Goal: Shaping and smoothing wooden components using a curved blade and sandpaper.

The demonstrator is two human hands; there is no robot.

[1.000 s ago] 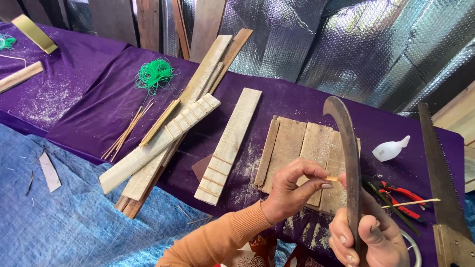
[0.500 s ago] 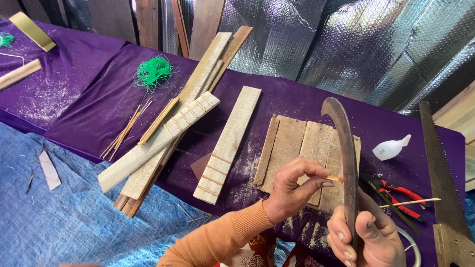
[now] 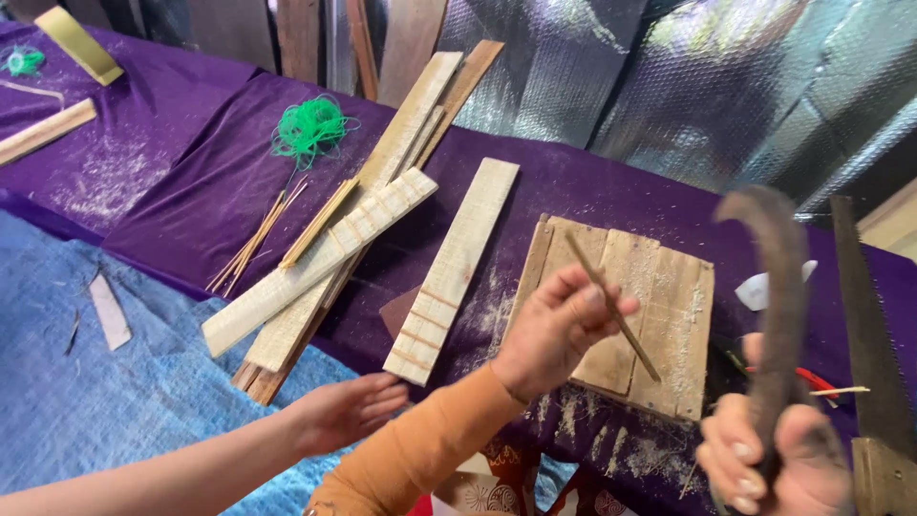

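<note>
A single camera on my head looks down and forward across the purple-covered desk, close enough that my left hand and right hand fill the lower frame. The view faces the silver foil wall behind the desk. No second view shares the scene.

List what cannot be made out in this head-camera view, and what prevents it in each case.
- Curved blade in the right hand: motion blur hides its edge.
- Saw: handle cut off by the bottom right corner.
- Red-handled tool: mostly hidden behind the blade and right hand.
- Thin stick pinched in the left hand: blurred.
- Another person's hand: arm runs off the bottom left.
</note>
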